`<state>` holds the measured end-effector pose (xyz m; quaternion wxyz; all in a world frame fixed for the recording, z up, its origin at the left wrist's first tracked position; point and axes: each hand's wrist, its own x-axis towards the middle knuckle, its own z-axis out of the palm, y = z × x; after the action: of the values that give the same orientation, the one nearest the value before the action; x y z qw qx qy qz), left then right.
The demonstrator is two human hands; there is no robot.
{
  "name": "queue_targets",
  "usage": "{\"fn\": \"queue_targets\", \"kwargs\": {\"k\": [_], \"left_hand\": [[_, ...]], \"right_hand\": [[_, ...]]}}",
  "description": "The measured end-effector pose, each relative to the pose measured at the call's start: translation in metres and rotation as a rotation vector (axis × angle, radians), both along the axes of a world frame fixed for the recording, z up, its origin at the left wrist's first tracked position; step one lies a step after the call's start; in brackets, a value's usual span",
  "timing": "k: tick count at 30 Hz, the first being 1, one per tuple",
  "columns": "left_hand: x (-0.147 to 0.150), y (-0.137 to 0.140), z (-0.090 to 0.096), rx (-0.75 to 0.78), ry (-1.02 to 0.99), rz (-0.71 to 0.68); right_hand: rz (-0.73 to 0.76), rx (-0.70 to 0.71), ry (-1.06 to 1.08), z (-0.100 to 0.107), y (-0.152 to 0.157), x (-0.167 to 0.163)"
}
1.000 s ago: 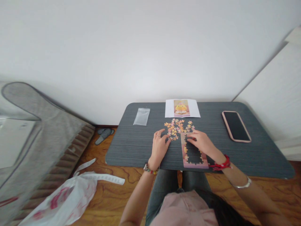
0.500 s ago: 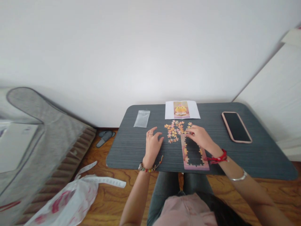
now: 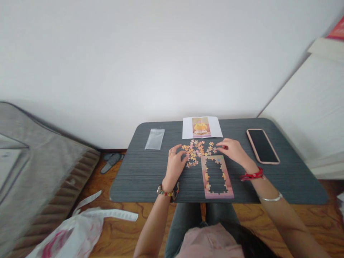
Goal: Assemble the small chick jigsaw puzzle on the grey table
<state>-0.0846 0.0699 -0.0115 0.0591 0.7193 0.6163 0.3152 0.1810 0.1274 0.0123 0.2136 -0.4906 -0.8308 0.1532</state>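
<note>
Loose jigsaw pieces (image 3: pixel 192 153) in orange, yellow and pink lie in a spread pile on the dark table. At the pile's left edge is my left hand (image 3: pixel 176 165), its thumb and forefinger curved and apart, with nothing visible in them. My right hand (image 3: pixel 233 152) hovers at the pile's right side, thumb and forefinger slightly apart beside a few pieces. Its other fingers are curled under. Below the pile lies a joined puzzle border (image 3: pixel 203 179), pink with bits of yellow, around a bare middle. Behind stands a white sheet (image 3: pixel 215 125) with the printed picture of a yellow figure.
A clear zip bag (image 3: pixel 155 139) lies at the table's back left. On the right rests a phone (image 3: pixel 263 146) in a pink case. The wall is close behind the table (image 3: pixel 292 182). Slippers (image 3: pixel 110 163) and a plastic bag (image 3: pixel 77 229) are on the floor at left.
My right hand has moved off the puzzle border's top edge, up to the pile's right side. My left hand has come closer to the loose pieces. The view has shifted slightly.
</note>
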Motion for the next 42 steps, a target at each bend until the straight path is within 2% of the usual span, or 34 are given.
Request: {"fn": "queue_targets", "kwargs": {"k": [8, 17, 25, 36, 42], "left_hand": [[0.0, 0.011, -0.005, 0.002, 0.01, -0.027], [0.009, 0.038, 0.003, 0.041, -0.021, -0.103], [0.006, 0.033, -0.004, 0.077, -0.084, -0.112], [0.01, 0.028, -0.008, 0.079, -0.109, -0.141], [0.008, 0.028, -0.007, 0.048, -0.093, -0.111]], "right_hand": [[0.049, -0.032, 0.025, -0.001, 0.005, -0.016], [0.053, -0.037, 0.074, 0.006, 0.015, -0.023], [0.009, -0.056, 0.078, -0.003, 0.012, -0.005], [-0.012, -0.072, -0.029, -0.01, 0.008, -0.003], [-0.01, -0.066, -0.041, -0.011, 0.008, 0.0]]}}
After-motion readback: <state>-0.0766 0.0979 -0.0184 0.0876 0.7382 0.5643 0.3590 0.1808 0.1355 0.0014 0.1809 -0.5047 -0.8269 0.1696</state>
